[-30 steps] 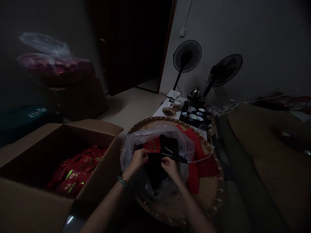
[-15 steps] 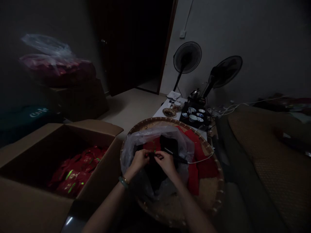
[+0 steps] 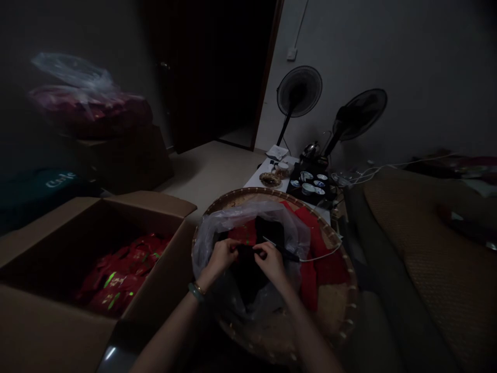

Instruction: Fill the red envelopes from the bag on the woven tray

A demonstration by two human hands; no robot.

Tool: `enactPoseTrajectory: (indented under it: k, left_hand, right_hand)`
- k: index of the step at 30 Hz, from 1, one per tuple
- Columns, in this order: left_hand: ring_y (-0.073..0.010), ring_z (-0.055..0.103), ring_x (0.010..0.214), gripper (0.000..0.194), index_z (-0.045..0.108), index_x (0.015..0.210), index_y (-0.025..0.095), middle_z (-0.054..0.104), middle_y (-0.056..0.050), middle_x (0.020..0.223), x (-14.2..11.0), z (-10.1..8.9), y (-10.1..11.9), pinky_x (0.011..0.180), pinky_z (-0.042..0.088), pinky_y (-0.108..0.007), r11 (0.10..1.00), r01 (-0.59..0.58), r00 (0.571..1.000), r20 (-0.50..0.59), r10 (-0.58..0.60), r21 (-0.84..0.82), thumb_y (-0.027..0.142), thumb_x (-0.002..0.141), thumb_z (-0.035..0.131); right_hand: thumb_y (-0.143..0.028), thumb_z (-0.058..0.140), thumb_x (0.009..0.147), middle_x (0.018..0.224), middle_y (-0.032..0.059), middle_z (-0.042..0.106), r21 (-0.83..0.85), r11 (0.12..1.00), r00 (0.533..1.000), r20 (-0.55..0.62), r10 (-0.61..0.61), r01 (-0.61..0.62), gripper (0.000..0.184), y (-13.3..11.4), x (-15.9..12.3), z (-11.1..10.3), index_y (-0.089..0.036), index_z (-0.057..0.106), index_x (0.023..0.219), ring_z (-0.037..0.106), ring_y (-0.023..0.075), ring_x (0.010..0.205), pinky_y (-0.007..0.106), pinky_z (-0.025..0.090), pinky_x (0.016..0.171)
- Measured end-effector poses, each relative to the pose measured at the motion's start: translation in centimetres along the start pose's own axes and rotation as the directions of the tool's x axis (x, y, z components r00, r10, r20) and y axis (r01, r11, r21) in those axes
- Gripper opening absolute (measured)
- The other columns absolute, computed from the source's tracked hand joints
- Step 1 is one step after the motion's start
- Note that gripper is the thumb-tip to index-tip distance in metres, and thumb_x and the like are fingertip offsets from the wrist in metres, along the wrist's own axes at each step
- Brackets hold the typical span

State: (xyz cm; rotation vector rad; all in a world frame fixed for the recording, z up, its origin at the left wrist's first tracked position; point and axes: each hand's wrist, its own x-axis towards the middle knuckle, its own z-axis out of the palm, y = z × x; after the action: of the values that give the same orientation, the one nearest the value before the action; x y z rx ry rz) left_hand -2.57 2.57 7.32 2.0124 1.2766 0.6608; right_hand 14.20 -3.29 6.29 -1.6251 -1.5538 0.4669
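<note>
Well, the left hand (image 3: 220,259) keeps a pinching grip on the edge of some black material (image 3: 247,280) within an open plastic bag (image 3: 298,230); whether the right hand's (image 3: 271,263) curled grip holds anything is too dark to tell. A corded black tool (image 3: 289,255) shows beside it. Around them, a woven tray (image 3: 352,311) bears red cloth (image 3: 330,261); beyond, cups (image 3: 308,189) stand on a tabletop (image 3: 253,179).

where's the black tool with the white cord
In the head view, below and right of centre: the black tool lies beside the right hand, over the clear bag in the woven tray.
</note>
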Motion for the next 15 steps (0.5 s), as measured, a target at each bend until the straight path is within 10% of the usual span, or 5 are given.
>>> enactPoseTrajectory:
  k: [9,15]
  left_hand:
    - [-0.0169,0.064,0.079,0.037,0.07,0.091,0.017,0.071,-0.005,0.089,-0.2,-0.3,0.6,0.075,0.047,-0.024,0.999,-0.015,1.0,0.007,0.015,0.031,0.003,0.063,0.05]
    - [-0.0168,0.064,0.079,0.036,0.07,0.091,0.016,0.071,-0.005,0.088,-0.3,-0.5,0.8,0.074,0.047,-0.023,0.999,0.028,0.999,0.025,-0.029,0.044,0.003,0.063,0.051]
  right_hand:
    - [-0.019,0.056,0.075,0.092,0.0053,0.059,-0.358,0.906,0.924,0.372,-0.085,0.227,0.023,-2.1,-0.2,0.7,-0.024,0.063,0.097,0.058,0.0194,0.086,0.028,0.045,0.071]
    - [-0.021,0.061,0.073,0.086,0.0036,0.061,-0.314,0.937,0.92,0.392,-0.021,0.155,0.013,-1.8,0.3,0.3,-0.022,0.066,0.085,0.06,0.0171,0.081,0.024,0.043,0.068]
